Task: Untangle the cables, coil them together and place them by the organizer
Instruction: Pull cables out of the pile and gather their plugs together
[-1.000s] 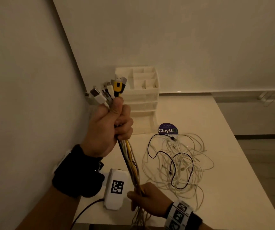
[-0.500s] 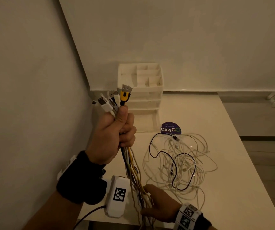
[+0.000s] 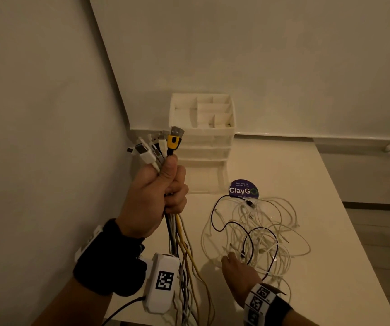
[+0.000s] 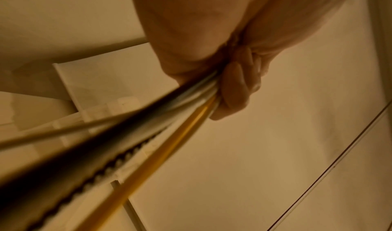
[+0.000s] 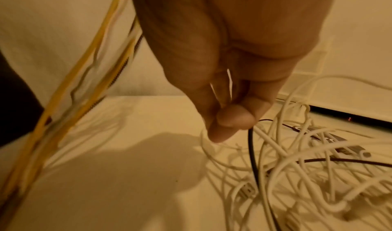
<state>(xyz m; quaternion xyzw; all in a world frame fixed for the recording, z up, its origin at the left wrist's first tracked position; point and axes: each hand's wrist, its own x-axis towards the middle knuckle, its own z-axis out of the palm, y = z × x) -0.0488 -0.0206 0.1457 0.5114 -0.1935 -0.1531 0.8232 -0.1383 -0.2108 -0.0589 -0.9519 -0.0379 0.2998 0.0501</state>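
Note:
My left hand [image 3: 163,191] is raised near the left wall and grips a bundle of cables [image 3: 177,238] in a fist, plugs upward, among them a yellow plug [image 3: 174,142]. The bundle hangs down past the table's front edge. In the left wrist view the fingers [image 4: 235,85] wrap the white, black and yellow strands [image 4: 169,115]. My right hand [image 3: 237,267] is low at the near side of a loose tangle of white and black cables [image 3: 262,231] on the table. Its curled fingertips [image 5: 231,119] pinch a thin black cable [image 5: 253,155]. The white drawer organizer [image 3: 203,140] stands at the back.
The white table [image 3: 283,165] fills the corner between the left wall and the back wall. A round purple ClayGo sticker [image 3: 243,189] lies between the organizer and the tangle. The table's right edge drops to the floor.
My right hand has let go of the hanging bundle and moved right to the tangle, where it now pinches the black cable. The left hand holds the bundle up as before.

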